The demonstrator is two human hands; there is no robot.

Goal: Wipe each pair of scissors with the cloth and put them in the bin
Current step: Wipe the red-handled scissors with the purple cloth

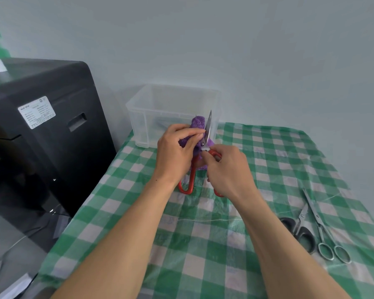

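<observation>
While my left hand (177, 145) pinches the purple cloth (198, 123) against the blades of the red-handled scissors (208, 126), my right hand (227, 167) grips them just below the pivot, its fingers (209, 157) curled round the top of one red loop. Both hands are closed on something: the left on cloth and steel, the right on the handle.

The scissors are held above the checked tablecloth (268, 152). Their long axis runs from the loops, low and toward me, up to the tip, which points away from me. The clear bin (138, 117) stands just beyond that tip, right behind my knuckles, so I judge the drop to be a short push forward along that same line. My right hand has the handle and should carry them, while the left only needs to let the cloth slide off the point.

Off to my right, well apart from this work, lie the black-handled scissors (300, 227) and, touching them, the all-steel scissors (320, 225), loops toward me. My right hand is nearer to both.
</observation>
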